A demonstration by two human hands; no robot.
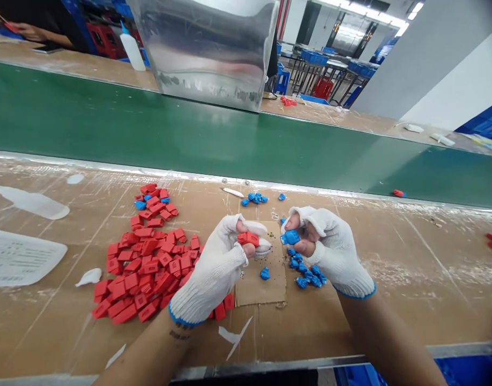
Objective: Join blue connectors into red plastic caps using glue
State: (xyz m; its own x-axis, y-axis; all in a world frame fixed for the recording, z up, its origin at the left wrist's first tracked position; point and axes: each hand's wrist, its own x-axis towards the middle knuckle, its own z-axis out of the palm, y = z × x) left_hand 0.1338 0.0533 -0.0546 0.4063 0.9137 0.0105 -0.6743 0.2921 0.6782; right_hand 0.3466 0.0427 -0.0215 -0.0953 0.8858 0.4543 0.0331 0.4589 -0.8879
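Note:
My left hand, in a white glove with bare fingertips, pinches a red block. Facing it, my right hand, gloved the same way, grips a blue piece between thumb and fingers. The two parts are apart. Below them, a single blue piece lies on a cardboard sheet. Several blue pieces sit beside and partly under my right hand. A large heap of red blocks spreads left of my left hand, with a few blue bits near its top.
Beyond the table runs a green belt with a small red and blue piece on it. A metal panel, a white bottle and another person's hand are further back. More blue pieces lie near the belt.

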